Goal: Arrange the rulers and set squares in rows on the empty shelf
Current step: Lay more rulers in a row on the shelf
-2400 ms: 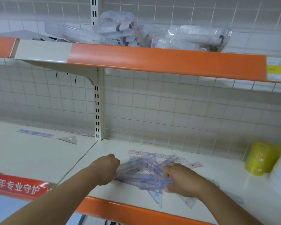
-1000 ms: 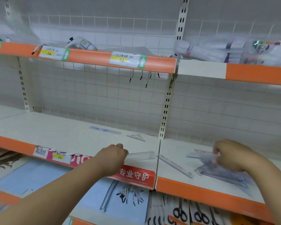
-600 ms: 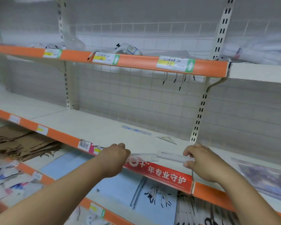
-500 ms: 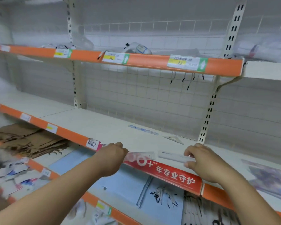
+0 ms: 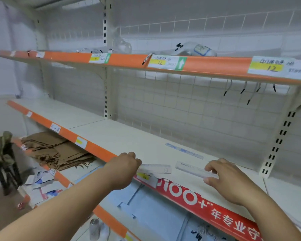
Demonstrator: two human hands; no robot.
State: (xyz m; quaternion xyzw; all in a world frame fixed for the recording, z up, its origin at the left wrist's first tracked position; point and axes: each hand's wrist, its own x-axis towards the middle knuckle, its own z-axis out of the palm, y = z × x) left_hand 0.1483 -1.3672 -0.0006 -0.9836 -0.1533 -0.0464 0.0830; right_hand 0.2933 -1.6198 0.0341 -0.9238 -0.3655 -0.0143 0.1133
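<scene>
The empty cream shelf (image 5: pixel 129 136) with an orange front edge runs across the middle. My left hand (image 5: pixel 125 166) grips one end of a clear ruler (image 5: pixel 156 168) held just above the shelf's front. My right hand (image 5: pixel 228 178) pinches the right end of a second clear ruler (image 5: pixel 189 168) between thumb and fingers, lying on the shelf. Farther back on the shelf lies a blue-tinted ruler (image 5: pixel 184 150).
An upper orange-edged shelf (image 5: pixel 207 66) with price labels hangs overhead, with hooks under it. A white slotted upright (image 5: pixel 276 141) stands at the right. Brown paper bags (image 5: pixel 56 150) fill the lower shelf at left. A red banner (image 5: pixel 207 206) covers the shelf edge.
I left the ruler pile on the right bay and turned left. Each hand now has one ruler over the empty shelf; the right hand lowered its ruler onto the surface.
</scene>
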